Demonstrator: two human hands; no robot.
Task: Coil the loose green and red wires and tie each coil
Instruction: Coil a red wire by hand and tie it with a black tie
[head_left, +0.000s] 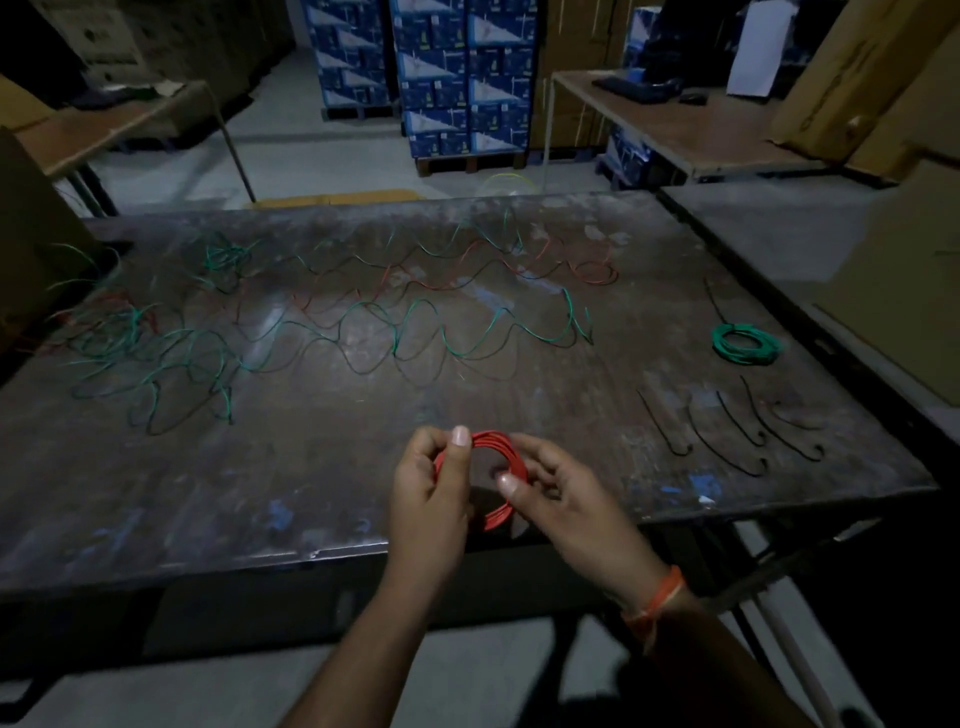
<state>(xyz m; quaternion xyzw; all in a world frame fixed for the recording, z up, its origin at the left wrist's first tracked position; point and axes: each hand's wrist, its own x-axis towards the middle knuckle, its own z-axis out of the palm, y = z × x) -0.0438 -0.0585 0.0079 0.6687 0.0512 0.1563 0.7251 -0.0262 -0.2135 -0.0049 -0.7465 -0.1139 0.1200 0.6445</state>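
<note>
Loose green wires (156, 358) tangled at far left of table (260, 493), waves running rightward; loose red wires (519, 270) snake across far middle. Left hand (428, 483) above near table edge, thumb and fingers pinching left side of red coil (496, 441). Right hand (556, 488) pinching coil's right side, thumb on top. Orange band (657, 603) on right wrist. Black cable ties (727, 431) lie loose right of hands. Green coil (745, 343) rests far right, black tie tail sticking out.

table (311, 467) | loose wires (415, 322) | green coil (746, 344) | 5 cable ties (727, 431)
</note>
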